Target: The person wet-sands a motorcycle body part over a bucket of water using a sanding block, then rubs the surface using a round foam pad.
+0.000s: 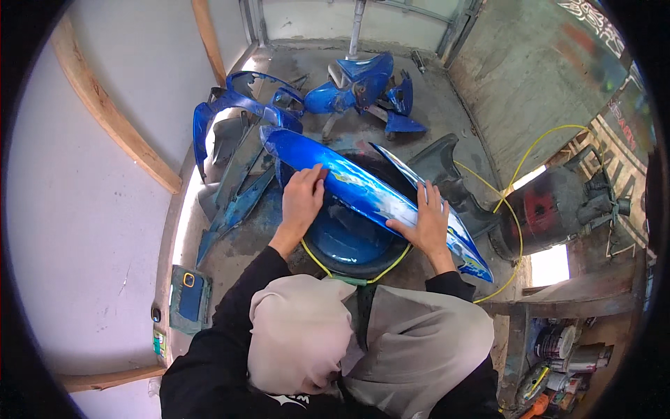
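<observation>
A long, glossy blue panel (349,181) with white and yellow graphics and a scuffed left tip lies slanted above a black tub (321,248) of bluish water. My left hand (302,202) has curled fingers on the panel's lower left part. My right hand (426,223) grips its right part, thumb at the lower edge and fingers over the far side. A narrower blue and white piece (467,255) shows behind and below the right end of the panel; I cannot tell whether it is separate.
Several blue fairing pieces (345,94) lie on the grey floor (474,153) beyond the tub. Dark plastic parts (447,164), a tank (541,202) and a yellow hose (520,237) are at right, above cluttered shelves (555,342). A phone (190,300) rests by the left wall (84,244).
</observation>
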A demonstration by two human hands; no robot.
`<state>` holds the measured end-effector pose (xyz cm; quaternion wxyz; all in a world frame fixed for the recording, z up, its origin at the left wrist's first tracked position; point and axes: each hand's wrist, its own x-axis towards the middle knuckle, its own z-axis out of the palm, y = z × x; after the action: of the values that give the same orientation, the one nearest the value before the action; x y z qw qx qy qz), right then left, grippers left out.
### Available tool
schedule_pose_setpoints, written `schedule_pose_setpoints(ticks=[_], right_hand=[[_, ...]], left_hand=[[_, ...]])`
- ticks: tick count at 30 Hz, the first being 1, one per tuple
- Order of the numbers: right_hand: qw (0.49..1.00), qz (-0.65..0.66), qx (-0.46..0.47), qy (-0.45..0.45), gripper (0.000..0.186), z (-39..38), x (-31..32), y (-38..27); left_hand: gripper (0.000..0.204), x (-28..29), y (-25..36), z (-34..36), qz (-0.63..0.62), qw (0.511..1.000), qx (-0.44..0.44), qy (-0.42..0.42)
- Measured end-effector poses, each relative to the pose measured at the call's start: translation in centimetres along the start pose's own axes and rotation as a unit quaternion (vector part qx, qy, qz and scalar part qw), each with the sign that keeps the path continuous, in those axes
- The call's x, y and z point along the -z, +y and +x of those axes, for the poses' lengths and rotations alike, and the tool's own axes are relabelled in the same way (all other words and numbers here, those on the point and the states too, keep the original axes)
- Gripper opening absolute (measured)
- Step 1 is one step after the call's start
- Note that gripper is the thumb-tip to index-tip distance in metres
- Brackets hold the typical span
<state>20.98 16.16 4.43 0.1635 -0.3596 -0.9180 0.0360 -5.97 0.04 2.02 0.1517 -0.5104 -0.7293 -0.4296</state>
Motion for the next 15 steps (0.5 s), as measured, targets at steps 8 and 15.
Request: schedule_pose_setpoints(ticks=[8, 15], right_hand=[[1.0, 0.006, 0.002, 0.0, 0.128, -0.2, -0.3, 0.0], [1.0, 0.009, -0.005, -0.003, 0.126, -0.2, 0.1, -0.2]], left_hand=[[0.025, 0.4, 2.6, -1.0, -0.03, 0.999, 0.034, 0.018], [0.029, -1.0, 1.5, -0.5, 0.003, 0.997, -0.07, -0.012]])
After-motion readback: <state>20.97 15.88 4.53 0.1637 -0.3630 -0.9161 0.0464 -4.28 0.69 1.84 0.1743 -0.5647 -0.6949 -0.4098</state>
